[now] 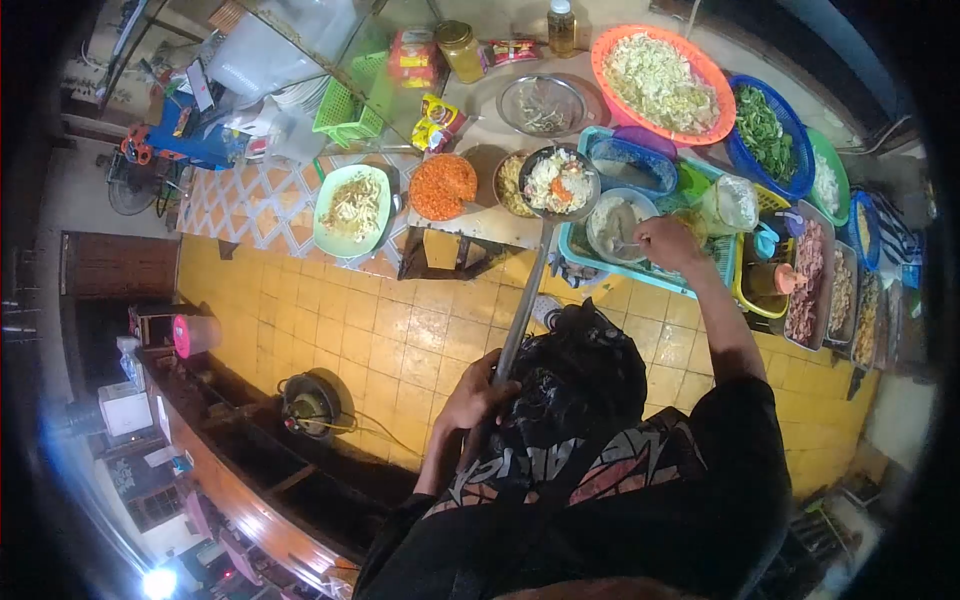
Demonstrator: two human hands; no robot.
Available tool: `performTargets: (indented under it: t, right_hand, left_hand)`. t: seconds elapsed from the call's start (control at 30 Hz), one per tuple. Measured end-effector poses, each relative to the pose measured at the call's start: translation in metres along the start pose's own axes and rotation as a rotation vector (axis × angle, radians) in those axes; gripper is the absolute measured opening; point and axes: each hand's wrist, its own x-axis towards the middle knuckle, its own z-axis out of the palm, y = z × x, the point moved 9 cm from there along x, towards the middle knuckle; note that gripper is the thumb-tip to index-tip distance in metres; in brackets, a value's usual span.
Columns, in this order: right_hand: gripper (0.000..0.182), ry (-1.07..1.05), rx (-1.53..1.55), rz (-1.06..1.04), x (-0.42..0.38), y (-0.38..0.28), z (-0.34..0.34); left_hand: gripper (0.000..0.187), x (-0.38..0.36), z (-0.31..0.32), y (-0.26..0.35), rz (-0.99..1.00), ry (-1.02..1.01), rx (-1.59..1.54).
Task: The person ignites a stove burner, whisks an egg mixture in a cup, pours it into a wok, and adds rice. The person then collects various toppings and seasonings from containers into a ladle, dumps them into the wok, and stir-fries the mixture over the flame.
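Observation:
My left hand (478,393) is closed around the long handle of a small wok (562,183), close to my body. The wok's bowl is over the table's front edge and holds chopped pale vegetables with a dab of red paste. My right hand (668,243) grips a spoon (628,244), its tip lowered into a bowl of white stuff (608,218). That bowl stands in a light-blue basket (585,245) beside a blue tub (632,165). A bowl of red chili paste (442,186) sits left of the wok. Part of a bowl with yellowish food (510,180) shows behind it.
A green plate of noodle-like food (352,212) lies on the left. Behind are a metal plate (542,105), an orange basket of shredded cabbage (660,85) and a blue basket of greens (768,140). Meat trays (808,280) line the right. A gas burner (312,405) stands on yellow floor tiles.

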Motion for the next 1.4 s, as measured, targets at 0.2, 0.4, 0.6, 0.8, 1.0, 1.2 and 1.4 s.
performTargets:
  t: [0.2, 0.4, 0.6, 0.8, 1.0, 1.2, 1.4]
  right_hand:
    - [0.013, -0.023, -0.090, -0.030, -0.005, -0.004, -0.006]
    - [0.013, -0.022, -0.031, -0.024, -0.008, 0.002, -0.009]
    - [0.014, 0.110, -0.091, -0.090, -0.020, -0.007, -0.045]
    - [0.016, 0.240, -0.375, 0.209, -0.034, -0.032, -0.078]
    - [0.017, 0.198, -0.234, 0.204, -0.017, 0.001, 0.016]
    - [0.016, 0.236, -0.284, 0.193, -0.014, 0.005, 0.031]
    - [0.014, 0.248, -0.239, 0.067, -0.011, -0.012, 0.025]
  left_hand:
    - [0.045, -0.001, -0.002, 0.002, 0.024, 0.028, 0.004]
    - [0.045, -0.002, -0.003, 0.006, 0.039, 0.026, 0.053]
    - [0.046, -0.003, -0.003, 0.004, 0.025, 0.009, 0.040]
    - [0.043, -0.001, 0.005, 0.008, 0.020, -0.077, 0.018]
    - [0.041, 0.008, 0.005, 0.004, 0.046, -0.088, -0.020]
    - [0.023, 0.012, 0.007, 0.013, 0.054, -0.060, -0.041]
    - [0.024, 0.018, -0.002, 0.015, 0.105, -0.049, 0.007]
